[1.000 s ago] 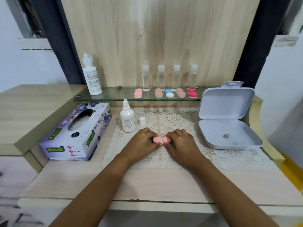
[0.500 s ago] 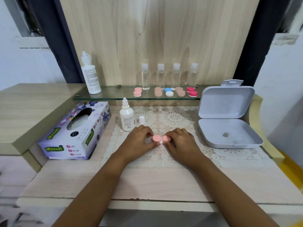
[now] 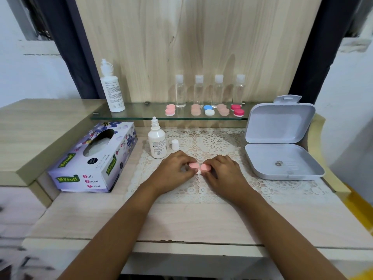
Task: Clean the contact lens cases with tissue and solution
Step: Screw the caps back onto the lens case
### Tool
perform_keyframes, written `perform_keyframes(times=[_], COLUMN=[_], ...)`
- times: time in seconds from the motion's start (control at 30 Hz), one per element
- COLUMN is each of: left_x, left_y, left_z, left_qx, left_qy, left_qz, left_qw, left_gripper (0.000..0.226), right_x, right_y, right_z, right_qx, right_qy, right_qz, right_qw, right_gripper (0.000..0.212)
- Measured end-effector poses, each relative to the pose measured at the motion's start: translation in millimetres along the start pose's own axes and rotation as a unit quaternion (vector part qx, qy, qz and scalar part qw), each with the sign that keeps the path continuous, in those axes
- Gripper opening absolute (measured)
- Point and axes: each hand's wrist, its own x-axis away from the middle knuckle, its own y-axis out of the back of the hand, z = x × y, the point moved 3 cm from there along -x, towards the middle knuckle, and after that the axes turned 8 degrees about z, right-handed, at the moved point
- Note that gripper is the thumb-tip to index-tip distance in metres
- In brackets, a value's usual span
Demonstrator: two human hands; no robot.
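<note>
Where a pale wooden desk (image 3: 201, 219) meets a wood-grain back panel, a white lace mat (image 3: 216, 142) covers the middle of the surface and a glass shelf (image 3: 141, 115) runs along the rear just above it. A purple floral tissue box (image 3: 92, 158) lies at the left edge of the mat, its oval opening facing up, while a white hinged box (image 3: 282, 164) sits open at the right, lid upright. The person's left hand (image 3: 173, 170) and right hand (image 3: 224, 172) rest side by side on the mat, near its centre. A tall white solution bottle (image 3: 113, 89) stands at the left end of the shelf, and four clear bottles (image 3: 198, 91) line up against the panel to its right. A smaller white dropper bottle (image 3: 157, 141) stands uncapped on the mat just beyond the left hand. Five spare lens cases (image 3: 209, 110) in pink, peach, blue-and-white and red lie on the shelf in front of the clear bottles. The pink contact lens case (image 3: 194, 165) lies between the two hands, the curled fingers of each clamped on one of its round caps. The dropper's white cap (image 3: 175, 144) stands just beside its bottle.
</note>
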Motion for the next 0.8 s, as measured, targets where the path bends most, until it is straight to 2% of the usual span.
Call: perform_keyframes(times=[0.13, 0.23, 0.4, 0.6, 0.8], left_x=[-4, -13, -36, -44, -32], left_y=[9, 18, 21, 11, 14], left_z=[-6, -9, -8, -2, -3], left_qx=[0.054, 0.054, 0.014, -0.006, 0.025], left_qy=[0.034, 0.057, 0.092, 0.089, 0.069], left_qz=[-0.02, -0.025, 0.035, 0.09, 0.061], left_qw=[0.998, 0.997, 0.995, 0.992, 0.995], left_gripper=[0.022, 0.031, 0.034, 0.035, 0.043], right_x=[2, 2, 0, 1, 1], right_y=[0, 1, 1, 1, 1], right_z=[1, 1, 1, 1, 1], right_qx=[-0.002, -0.003, -0.001, 0.001, -0.004], right_qy=[0.001, -0.003, -0.003, -0.003, -0.001], right_qz=[-0.007, -0.003, -0.004, -0.004, -0.007], right_qw=[1.0, 1.0, 1.0, 1.0, 1.0], right_gripper=[0.05, 0.041, 0.038, 0.038, 0.039])
